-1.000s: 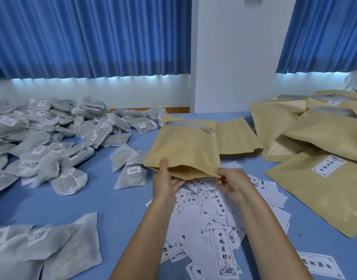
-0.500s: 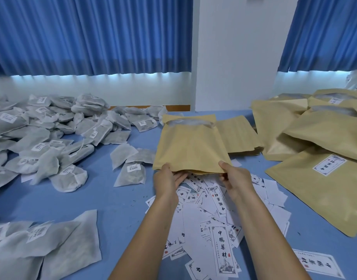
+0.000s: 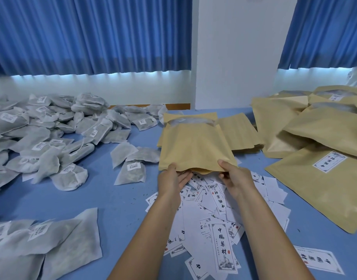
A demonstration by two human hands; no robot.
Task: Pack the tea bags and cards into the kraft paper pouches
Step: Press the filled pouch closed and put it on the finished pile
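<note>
Pouch (image 3: 195,146) rotated square since before — left hand (image 3: 171,179) and right hand (image 3: 235,177) each pinch its near edge. Cards (image 3: 222,242) lie underneath.

A bare strip of counter (image 3: 105,199) is left open between the heaped tea bags (image 3: 42,138) at the left and the scattered cards (image 3: 210,211). The right side is blocked by filled pouches (image 3: 325,178); the far middle is taken up by a held pouch (image 3: 195,146) and, just beside it, a flat stack of empty pouches (image 3: 240,134).
</note>
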